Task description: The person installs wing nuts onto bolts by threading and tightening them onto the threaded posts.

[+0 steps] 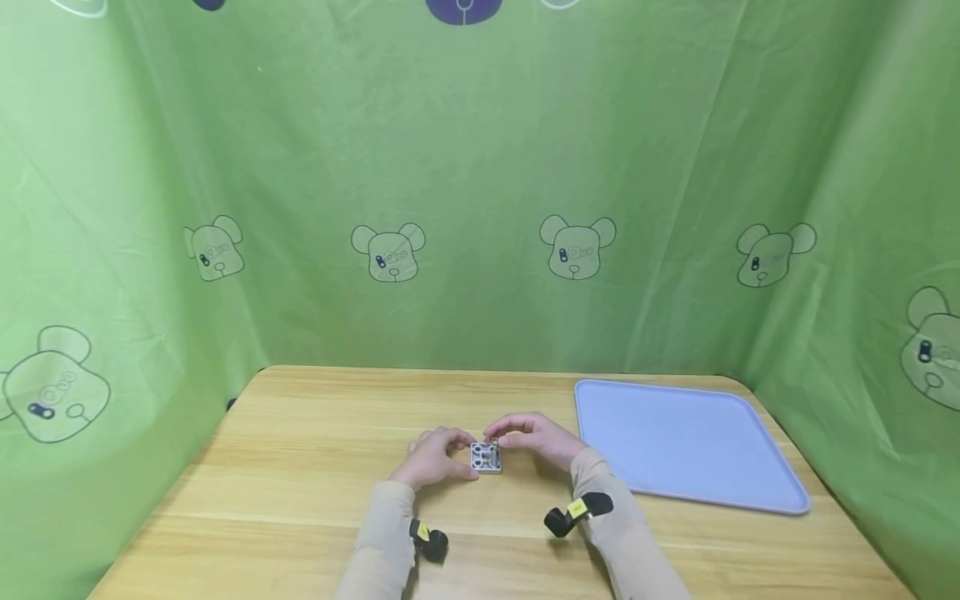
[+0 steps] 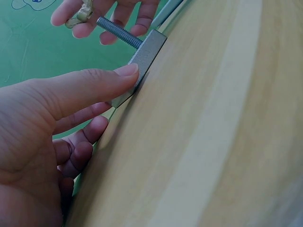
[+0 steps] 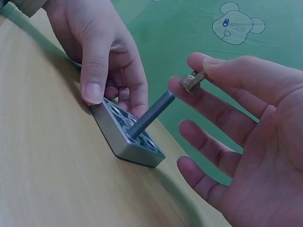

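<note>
A small square metal block with round recesses in its top lies on the wooden table. From it a threaded bolt stands up. My left hand grips the block by its edges, thumb on the near side and fingers on the far side. Between thumb and fingertips, my right hand pinches a small brass-coloured wing nut. In the right wrist view this nut is close to the bolt's free end, with a gap between them. The other fingers of the right hand are spread beside the bolt.
A light blue tray lies on the right of the wooden table, near the right forearm. Green curtains printed with bear heads hang around the back and sides. A black wrist camera is strapped to each sleeve.
</note>
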{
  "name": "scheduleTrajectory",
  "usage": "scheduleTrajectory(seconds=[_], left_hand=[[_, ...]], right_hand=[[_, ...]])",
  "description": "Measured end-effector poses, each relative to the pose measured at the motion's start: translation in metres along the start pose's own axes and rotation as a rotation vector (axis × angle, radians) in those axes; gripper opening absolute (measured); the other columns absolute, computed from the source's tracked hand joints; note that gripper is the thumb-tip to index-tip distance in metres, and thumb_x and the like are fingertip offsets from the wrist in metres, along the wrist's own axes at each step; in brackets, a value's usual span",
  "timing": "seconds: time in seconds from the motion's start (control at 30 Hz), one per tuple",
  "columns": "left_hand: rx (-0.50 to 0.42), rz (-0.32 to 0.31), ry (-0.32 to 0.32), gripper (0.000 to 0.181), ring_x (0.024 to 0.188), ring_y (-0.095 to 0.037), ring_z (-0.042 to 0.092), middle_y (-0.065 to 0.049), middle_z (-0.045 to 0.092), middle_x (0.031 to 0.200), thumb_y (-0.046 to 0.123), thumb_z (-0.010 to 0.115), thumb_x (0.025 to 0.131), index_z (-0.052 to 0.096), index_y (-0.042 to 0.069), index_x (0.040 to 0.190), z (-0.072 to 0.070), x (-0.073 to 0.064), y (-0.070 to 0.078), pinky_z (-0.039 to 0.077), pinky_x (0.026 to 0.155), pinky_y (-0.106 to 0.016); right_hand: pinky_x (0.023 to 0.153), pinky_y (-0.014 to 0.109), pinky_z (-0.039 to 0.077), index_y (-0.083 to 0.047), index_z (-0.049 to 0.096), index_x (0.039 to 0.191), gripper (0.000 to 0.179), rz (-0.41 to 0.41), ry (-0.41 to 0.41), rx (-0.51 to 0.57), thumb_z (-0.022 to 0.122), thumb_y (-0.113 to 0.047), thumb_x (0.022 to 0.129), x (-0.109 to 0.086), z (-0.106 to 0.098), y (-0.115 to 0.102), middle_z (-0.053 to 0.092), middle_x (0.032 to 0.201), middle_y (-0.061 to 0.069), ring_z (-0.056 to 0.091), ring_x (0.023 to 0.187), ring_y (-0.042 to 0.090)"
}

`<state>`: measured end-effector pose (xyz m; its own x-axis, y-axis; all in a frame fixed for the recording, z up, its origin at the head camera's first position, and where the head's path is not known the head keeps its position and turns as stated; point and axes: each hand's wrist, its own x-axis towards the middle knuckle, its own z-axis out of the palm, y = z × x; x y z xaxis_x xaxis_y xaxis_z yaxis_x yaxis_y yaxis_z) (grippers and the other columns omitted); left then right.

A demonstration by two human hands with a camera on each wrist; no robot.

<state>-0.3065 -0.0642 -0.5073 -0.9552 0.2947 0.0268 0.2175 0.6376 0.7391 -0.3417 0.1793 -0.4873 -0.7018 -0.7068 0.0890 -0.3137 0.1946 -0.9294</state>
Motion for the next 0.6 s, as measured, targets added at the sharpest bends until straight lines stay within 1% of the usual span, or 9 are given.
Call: scheduleTrajectory(seconds=[0.13,0.5,0.6], left_hand=[[-0.004,-0.001,0.0,0.054,0.104,-0.019,0.049,0.001,0.066,0.112,0.036,0.085,0.066,0.068,0.022,0.115,-0.0004,0.0001,-0.0001,0.031,0.092,-0.047],[0.001,-0.002,0.0,0.053,0.103,-0.019,0.049,0.0,0.066,0.112,0.036,0.085,0.065,0.068,0.023,0.114,0.0004,0.0005,-0.0006,0.031,0.092,-0.046],[-0.001,-0.002,0.0,0.053,0.103,-0.019,0.048,0.0,0.066,0.112,0.036,0.085,0.066,0.068,0.023,0.114,0.0002,0.0007,-0.0005,0.031,0.091,-0.045]], right_hand=[[0.107,0.043,0.036,-0.005,0.063,0.123,0.031,0.004,-0.014,0.004,0.058,-0.017,0.095,0.001,-0.0004,0.0027,0.066,0.125,0.014,0.059,0.115,0.012],[0.106,0.044,0.035,-0.003,0.064,0.122,0.031,0.011,-0.037,0.03,0.059,-0.016,0.094,0.001,0.0001,0.0043,0.064,0.125,0.019,0.059,0.117,0.019],[0.105,0.043,0.036,-0.003,0.064,0.122,0.031,0.006,-0.039,0.032,0.059,-0.016,0.094,0.0013,0.0004,0.0047,0.065,0.125,0.019,0.059,0.116,0.018]])
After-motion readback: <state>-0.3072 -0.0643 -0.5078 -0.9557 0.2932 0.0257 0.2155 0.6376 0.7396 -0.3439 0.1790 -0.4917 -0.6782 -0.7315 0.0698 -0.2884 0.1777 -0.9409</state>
